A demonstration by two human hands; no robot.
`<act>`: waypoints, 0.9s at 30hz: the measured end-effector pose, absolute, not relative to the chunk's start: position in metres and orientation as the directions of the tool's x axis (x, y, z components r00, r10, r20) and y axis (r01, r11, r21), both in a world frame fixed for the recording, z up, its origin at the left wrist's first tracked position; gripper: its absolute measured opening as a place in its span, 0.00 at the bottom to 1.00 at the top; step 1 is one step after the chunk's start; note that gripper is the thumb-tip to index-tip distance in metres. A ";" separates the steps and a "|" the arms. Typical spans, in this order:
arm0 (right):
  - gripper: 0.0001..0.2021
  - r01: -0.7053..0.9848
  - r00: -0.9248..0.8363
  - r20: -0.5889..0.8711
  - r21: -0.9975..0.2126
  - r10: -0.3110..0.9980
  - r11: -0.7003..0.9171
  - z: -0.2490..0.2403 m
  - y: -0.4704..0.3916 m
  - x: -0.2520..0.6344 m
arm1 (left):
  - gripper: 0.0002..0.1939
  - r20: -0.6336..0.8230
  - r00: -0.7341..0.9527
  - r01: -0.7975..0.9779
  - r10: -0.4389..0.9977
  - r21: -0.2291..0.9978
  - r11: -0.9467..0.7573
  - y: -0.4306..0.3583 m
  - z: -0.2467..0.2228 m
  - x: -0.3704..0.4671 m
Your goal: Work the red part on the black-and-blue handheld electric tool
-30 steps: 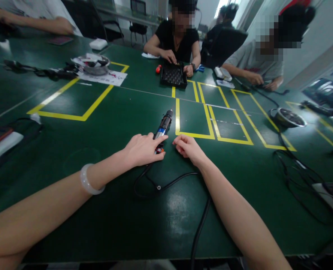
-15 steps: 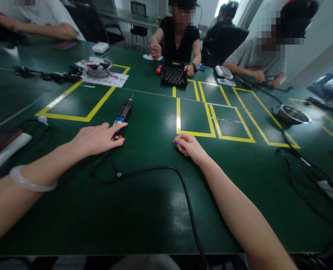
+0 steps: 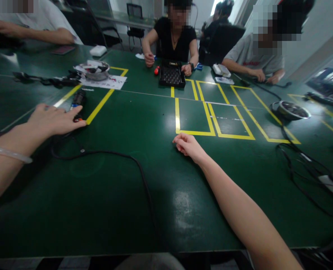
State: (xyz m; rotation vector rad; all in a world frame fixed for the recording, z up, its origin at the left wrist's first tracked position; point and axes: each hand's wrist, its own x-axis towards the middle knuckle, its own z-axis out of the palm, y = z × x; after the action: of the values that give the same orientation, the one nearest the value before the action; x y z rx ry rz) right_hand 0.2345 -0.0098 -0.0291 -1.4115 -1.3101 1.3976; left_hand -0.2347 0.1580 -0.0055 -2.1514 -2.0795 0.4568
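My left hand [image 3: 55,119] grips a corded electric screwdriver [image 3: 78,99] from above, thumb and forefinger on either side of its body. Its dark front end points away from me and lies within a yellow-taped rectangle [image 3: 99,107] on the green table [image 3: 121,221]. A black cord [image 3: 124,154] trails from its rear toward the front edge. My right hand [image 3: 187,144] rests on the tabletop with fingers curled in, just below another taped rectangle [image 3: 196,134]. Nothing shows in its fingers.
Beyond the left rectangle, a metal bowl [image 3: 100,75] sits on printed paper [image 3: 117,82]. Across the table a person [image 3: 176,39] has a black tray [image 3: 172,84]. Another bowl [image 3: 292,115] and loose cables [image 3: 298,170] lie at the right. More people sit around the table.
My left hand has carried the screwdriver leftward into the taped rectangle, and the cord has slid left after it. My right hand stays put.
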 end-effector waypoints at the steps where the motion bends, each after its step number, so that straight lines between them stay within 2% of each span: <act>1: 0.05 0.164 -0.118 -0.218 -0.966 0.969 -0.198 -0.030 -0.010 0.235 | 0.45 -0.162 -0.009 0.940 0.987 -0.339 -0.047 0.162 -0.005 -0.236; 3: 0.05 0.174 -0.120 -0.215 -0.966 0.969 -0.192 -0.030 -0.010 0.235 | 0.47 -0.246 -0.064 0.890 0.967 -0.452 -0.056 0.166 -0.003 -0.234; 4: 0.05 0.176 -0.120 -0.213 -0.966 0.970 -0.190 -0.030 -0.010 0.235 | 0.48 -0.280 -0.073 0.889 0.957 -0.452 -0.065 0.166 -0.001 -0.232; 10: 0.05 0.199 -0.112 -0.199 -0.964 0.974 -0.174 -0.030 -0.010 0.233 | 0.51 -0.321 -0.094 0.930 0.942 -0.367 -0.032 0.160 0.004 -0.224; 16: 0.06 0.190 -0.107 -0.197 -0.966 0.974 -0.175 -0.030 -0.009 0.232 | 0.42 -0.337 -0.088 0.949 0.938 -0.315 -0.024 0.139 0.006 -0.211; 19: 0.06 0.190 -0.110 -0.200 -0.966 0.974 -0.177 -0.029 -0.009 0.230 | 0.38 -0.265 -0.034 0.951 0.964 -0.306 -0.051 0.116 0.007 -0.189; 23: 0.11 0.208 -0.119 -0.194 -0.964 0.974 -0.166 -0.029 -0.011 0.230 | 0.37 -0.221 0.111 0.945 0.969 -0.278 -0.172 0.084 0.008 -0.149; 27: 0.17 0.276 -0.097 -0.095 -0.959 0.991 -0.065 -0.034 -0.012 0.230 | 0.38 -0.191 0.213 0.922 0.958 -0.287 -0.262 0.057 0.007 -0.103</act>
State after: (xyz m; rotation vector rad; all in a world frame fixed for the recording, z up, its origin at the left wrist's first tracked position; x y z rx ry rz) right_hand 0.2299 -0.0118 -0.0344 -1.4207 -1.4572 1.2095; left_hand -0.1031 0.0572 0.0074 -2.3576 -1.8367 0.5040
